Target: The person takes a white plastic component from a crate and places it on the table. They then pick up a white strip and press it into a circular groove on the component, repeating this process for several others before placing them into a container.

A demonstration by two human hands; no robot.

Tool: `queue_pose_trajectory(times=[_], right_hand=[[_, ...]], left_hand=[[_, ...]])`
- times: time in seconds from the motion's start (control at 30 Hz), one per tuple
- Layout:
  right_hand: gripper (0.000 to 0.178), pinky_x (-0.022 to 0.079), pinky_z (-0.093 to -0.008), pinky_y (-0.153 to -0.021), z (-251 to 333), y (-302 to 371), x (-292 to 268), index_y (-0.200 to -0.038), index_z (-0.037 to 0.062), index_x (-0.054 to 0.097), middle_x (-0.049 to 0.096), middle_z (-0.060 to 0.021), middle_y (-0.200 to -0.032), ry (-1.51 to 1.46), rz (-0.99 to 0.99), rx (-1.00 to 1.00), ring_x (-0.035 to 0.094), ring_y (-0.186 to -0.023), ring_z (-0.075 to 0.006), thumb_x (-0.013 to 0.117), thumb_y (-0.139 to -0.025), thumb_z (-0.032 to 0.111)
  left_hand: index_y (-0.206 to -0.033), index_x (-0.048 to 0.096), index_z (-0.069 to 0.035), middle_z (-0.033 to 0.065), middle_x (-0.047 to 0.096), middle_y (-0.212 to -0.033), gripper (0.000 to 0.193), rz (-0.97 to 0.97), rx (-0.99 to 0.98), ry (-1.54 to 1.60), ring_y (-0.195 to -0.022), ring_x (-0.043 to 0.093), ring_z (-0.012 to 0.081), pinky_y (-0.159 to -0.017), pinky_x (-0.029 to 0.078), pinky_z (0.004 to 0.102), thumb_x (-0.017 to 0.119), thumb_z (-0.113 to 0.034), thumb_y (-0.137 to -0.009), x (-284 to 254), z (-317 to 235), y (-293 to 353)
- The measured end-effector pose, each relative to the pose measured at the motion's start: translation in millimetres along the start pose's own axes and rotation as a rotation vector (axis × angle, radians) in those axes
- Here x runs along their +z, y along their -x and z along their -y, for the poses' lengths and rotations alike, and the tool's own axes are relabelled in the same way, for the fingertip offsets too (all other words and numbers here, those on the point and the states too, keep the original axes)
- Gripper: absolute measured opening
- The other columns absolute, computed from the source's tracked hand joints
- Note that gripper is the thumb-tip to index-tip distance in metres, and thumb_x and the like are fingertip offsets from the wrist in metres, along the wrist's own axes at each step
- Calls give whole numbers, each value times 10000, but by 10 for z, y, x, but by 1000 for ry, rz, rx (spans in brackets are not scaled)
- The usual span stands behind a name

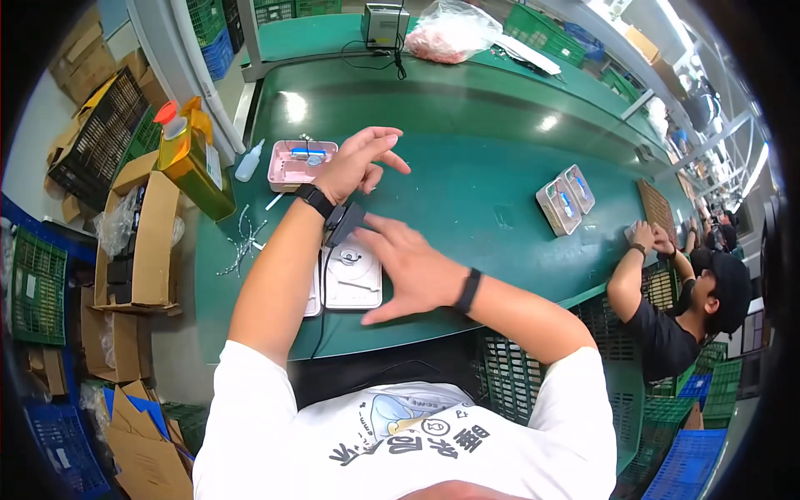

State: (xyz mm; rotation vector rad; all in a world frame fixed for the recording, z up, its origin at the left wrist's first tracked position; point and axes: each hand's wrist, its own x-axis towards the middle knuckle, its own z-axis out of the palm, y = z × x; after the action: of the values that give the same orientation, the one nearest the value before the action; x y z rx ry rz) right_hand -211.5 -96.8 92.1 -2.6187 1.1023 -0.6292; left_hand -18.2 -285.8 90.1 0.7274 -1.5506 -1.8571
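Observation:
My left hand [360,167] hovers over the green bench beside a pink open box [283,173], its fingers spread and nothing visible in them. That box holds a blue cylindrical part [307,153] and thin wires. Under my wrists lies a white plastic casing [354,293] with a round fitting in it; part of it is covered by my right hand and left arm. My right hand [417,271] reaches across the casing's right edge with fingers and thumb apart, slightly blurred. A black box-shaped device [343,223] with a cable is at my left wrist.
A small squeeze bottle [249,162] and loose wires [243,243] lie at the left. A yellow-green can [200,171] stands beyond the bench edge. An opened light box [560,208] sits at the right, towards a co-worker [696,308]. Behind are a plastic bag [450,33] and a metal device [385,25].

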Motion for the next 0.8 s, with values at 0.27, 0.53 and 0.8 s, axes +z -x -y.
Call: queue_pose_trajectory(times=[0.27,0.53,0.8], right_hand=[[878,454,-555,-1280,-677,213,-180,-1605,49,587,544,-284,-1639,-212,61,142,519,-1528,-477,953,-877,378],[263,568,-436,-1101,-839,154,-260,-1169,86,832,714,-134,-1436,-205,-148,267,641,-1362,-309,894,-918,131],[165,601,-325,-896,-1055,291,-364,-1049,49,781,785,-46,-1093,-560,-100,482,739,-974,-163,862,-905,42]], left_hand=[[-1182,795,-19,111,842,-1005,353,-77,148,-630,-801,749,175,-743,598,346,776,-364,-1114,-44,472,-27],[-1070,820,-3,117,824,-935,340,41,1,-751,-865,775,251,-840,620,406,793,-341,-1083,177,337,6],[-1121,814,-5,131,837,-1024,329,73,-12,-688,-950,786,255,-887,617,401,790,-332,-1087,206,438,13]])
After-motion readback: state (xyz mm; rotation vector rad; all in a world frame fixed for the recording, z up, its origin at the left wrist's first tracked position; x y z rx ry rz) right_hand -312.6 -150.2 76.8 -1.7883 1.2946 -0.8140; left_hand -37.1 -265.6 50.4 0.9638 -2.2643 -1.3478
